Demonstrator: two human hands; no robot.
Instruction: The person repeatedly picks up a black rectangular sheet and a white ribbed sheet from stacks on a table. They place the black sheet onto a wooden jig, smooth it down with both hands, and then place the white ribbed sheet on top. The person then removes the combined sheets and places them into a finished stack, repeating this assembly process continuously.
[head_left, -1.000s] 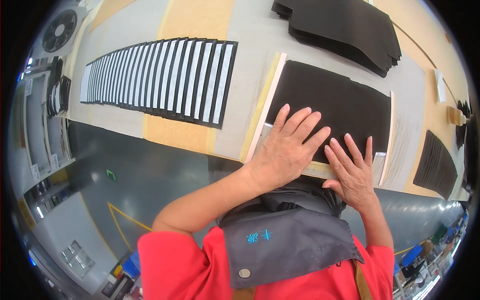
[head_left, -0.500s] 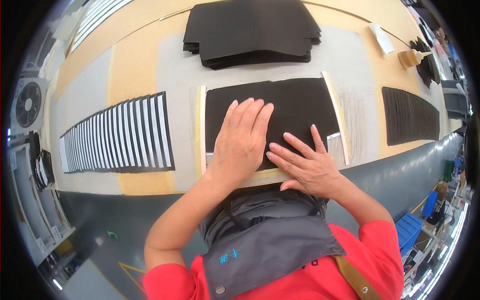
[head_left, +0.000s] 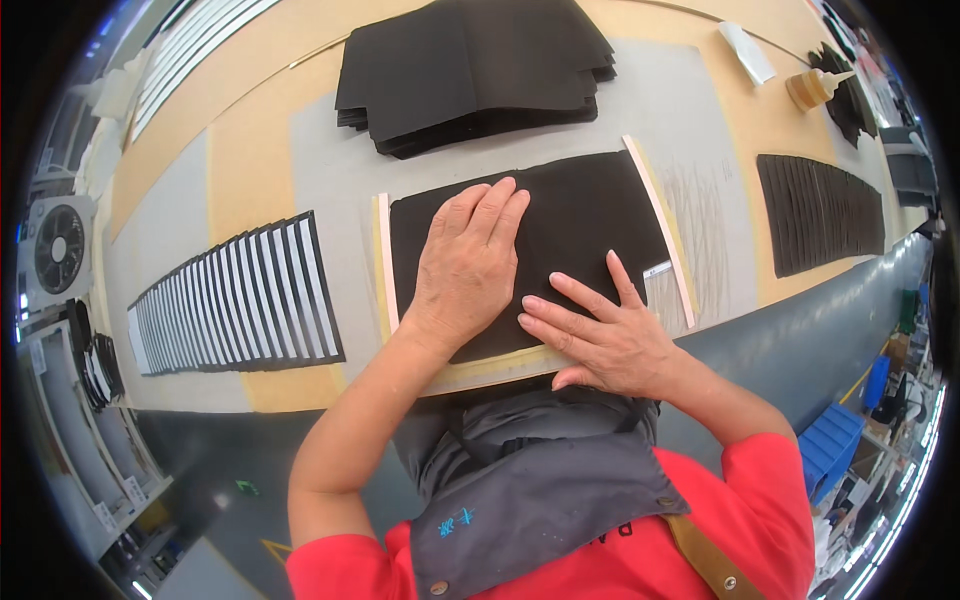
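Observation:
A black sheet (head_left: 585,205) lies flat on the table in front of me, between two pale narrow strips, the left strip (head_left: 386,255) and the right strip (head_left: 660,230). My left hand (head_left: 465,250) rests on its left half, fingers together and extended, their tips close to the far edge. Over the near right part, my right hand (head_left: 605,335) lies with its fingers spread. Neither hand grips anything. A small light patch (head_left: 657,270) shows beside the sheet's right edge. Whatever lies under my palms is hidden.
Beyond the sheet sits a stack of black cut pieces (head_left: 470,70). Overlapping black pieces with white bands (head_left: 235,300) fan out at left, and plain black ones (head_left: 820,215) at right. A nozzle bottle (head_left: 812,90) and a white piece (head_left: 746,53) are far right.
My left hand has slid away from me over the black sheet, toward its far edge. My right hand stays nearly in place. The whole view has tilted a little.

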